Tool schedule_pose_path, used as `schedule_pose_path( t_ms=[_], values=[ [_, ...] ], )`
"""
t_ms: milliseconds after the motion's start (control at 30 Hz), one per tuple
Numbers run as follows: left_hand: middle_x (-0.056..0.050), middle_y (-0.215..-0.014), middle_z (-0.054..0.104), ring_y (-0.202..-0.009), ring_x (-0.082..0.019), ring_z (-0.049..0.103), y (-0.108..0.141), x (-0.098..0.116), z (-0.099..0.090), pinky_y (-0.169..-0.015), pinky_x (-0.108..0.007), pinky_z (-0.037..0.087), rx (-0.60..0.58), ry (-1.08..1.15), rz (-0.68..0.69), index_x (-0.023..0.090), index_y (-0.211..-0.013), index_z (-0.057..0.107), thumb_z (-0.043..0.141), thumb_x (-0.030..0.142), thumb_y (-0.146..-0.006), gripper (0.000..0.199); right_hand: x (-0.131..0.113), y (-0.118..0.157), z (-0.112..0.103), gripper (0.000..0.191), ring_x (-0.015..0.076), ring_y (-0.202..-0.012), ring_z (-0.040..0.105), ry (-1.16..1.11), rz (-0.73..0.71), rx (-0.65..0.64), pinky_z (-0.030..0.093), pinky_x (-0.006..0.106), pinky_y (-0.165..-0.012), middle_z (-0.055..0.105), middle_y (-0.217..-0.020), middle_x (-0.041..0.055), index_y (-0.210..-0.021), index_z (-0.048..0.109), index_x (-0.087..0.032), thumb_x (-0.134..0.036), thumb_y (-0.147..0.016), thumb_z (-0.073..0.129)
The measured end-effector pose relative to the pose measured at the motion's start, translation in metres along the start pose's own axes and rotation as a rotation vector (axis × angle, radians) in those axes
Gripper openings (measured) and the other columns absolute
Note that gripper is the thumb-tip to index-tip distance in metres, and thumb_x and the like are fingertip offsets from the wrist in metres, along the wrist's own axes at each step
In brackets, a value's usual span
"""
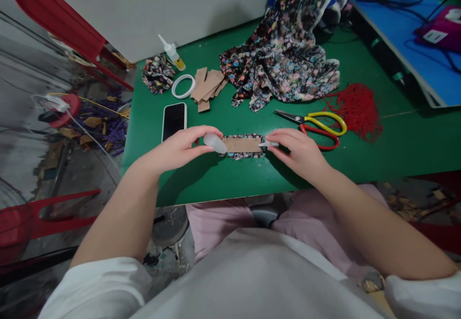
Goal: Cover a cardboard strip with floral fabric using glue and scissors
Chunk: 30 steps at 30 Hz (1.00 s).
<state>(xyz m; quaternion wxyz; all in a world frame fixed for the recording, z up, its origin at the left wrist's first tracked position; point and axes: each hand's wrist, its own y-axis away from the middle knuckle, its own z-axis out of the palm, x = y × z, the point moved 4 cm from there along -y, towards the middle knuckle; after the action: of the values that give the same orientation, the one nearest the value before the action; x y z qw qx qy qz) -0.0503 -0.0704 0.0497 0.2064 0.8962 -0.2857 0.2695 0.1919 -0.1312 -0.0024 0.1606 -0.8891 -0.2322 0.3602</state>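
My left hand (183, 145) pinches a small translucent white squeeze bottle (215, 143) between thumb and fingers. Its lower end is over the left end of a brown cardboard strip (245, 145). That strip lies on a slightly larger piece of black floral fabric (244, 156), whose edges show all round it. Between the fingertips of my right hand (298, 153) is a small whitish pointed cap (268, 144), its tip at the strip's right end. Faint shiny marks show on the cardboard; I cannot tell whether they are liquid.
Behind my hands on the green table (396, 151) are a phone (175, 119), white tape ring (183, 87), cardboard strips (209, 86), nozzle bottle (173, 55) and floral cloth (284, 59). Scissors (313, 122) and red threads (358, 110) lie right, near a blue board (414, 35).
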Motion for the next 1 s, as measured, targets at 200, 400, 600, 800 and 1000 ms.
schedule_pose_path(
  t_ms=[200,400,600,800,1000],
  values=[
    [-0.002,-0.11,0.061,-0.091,-0.02,0.057,0.0,0.001,0.004,-0.073,-0.025,0.044,-0.045,-0.074,0.029,0.028,-0.113,0.055,0.051,0.04,-0.079,0.036,-0.001,0.0,0.0,0.019,0.018,-0.095,0.058,0.014,-0.01,-0.004,0.048,0.035,-0.084,0.064,-0.099,0.0075,-0.098,0.06,-0.019,-0.019,-0.082,0.051],
    [-0.004,-0.109,0.061,-0.09,-0.021,0.057,0.0,0.002,0.0,-0.069,-0.025,0.045,-0.05,-0.078,0.028,0.026,-0.113,0.056,0.052,0.041,-0.078,0.038,0.0,-0.001,0.001,0.019,0.0181,-0.094,0.058,-0.013,-0.003,-0.011,0.048,0.035,-0.083,0.064,-0.099,0.0073,-0.097,0.06,-0.019,-0.019,-0.082,0.05],
    [-0.001,-0.104,0.062,-0.082,-0.019,0.058,-0.012,0.016,0.002,-0.062,-0.022,0.043,-0.042,-0.039,0.03,0.028,-0.11,0.058,0.056,0.04,-0.075,0.036,0.0,0.0,0.001,0.02,0.0184,-0.094,0.058,-0.004,-0.003,-0.014,0.047,0.035,-0.083,0.064,-0.1,0.0072,-0.099,0.06,-0.019,-0.019,-0.082,0.049],
    [0.0,-0.096,0.063,-0.074,-0.017,0.058,-0.032,0.038,0.015,-0.061,-0.022,0.042,-0.097,0.055,0.048,0.027,-0.107,0.06,0.06,0.035,-0.072,0.035,0.001,0.001,0.003,0.021,0.0193,-0.095,0.057,-0.003,0.0,-0.032,0.047,0.035,-0.083,0.063,-0.101,0.0079,-0.1,0.06,-0.019,-0.019,-0.082,0.049],
    [0.0,-0.096,0.063,-0.07,-0.016,0.056,-0.039,0.043,0.021,-0.059,-0.022,0.04,-0.134,0.115,0.057,0.027,-0.106,0.059,0.06,0.032,-0.073,0.034,-0.001,0.0,0.003,0.02,0.0194,-0.094,0.057,0.002,0.003,-0.031,0.046,0.035,-0.083,0.063,-0.101,0.0086,-0.099,0.06,-0.018,-0.02,-0.083,0.048]
  ],
)
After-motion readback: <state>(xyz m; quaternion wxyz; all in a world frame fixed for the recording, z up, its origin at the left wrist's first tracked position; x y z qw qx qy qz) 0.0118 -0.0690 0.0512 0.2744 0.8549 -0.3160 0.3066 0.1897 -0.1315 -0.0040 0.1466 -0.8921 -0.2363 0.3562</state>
